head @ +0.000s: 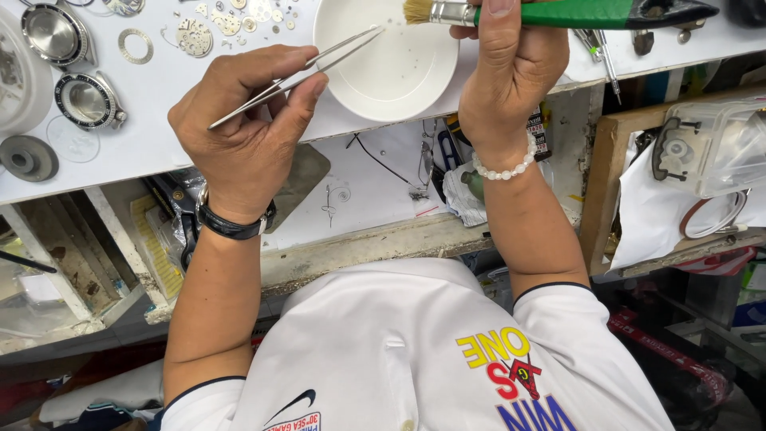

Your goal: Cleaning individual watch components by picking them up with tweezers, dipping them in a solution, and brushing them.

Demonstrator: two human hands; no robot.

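White dish [391,72] on the table [159,136], near its front edge; right hand [511,72], fingers clenched on a green-handled brush [558,12]; left hand [247,132], fingers pinching tweezers [303,72], tips over the dish rim. Judged step: cleaning small parts; next calls for steady, fine placement.

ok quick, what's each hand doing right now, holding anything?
Left hand: closed on metal tweezers, tips over the white dish.
Right hand: closed on a green-handled brush, bristles at the dish's rim.
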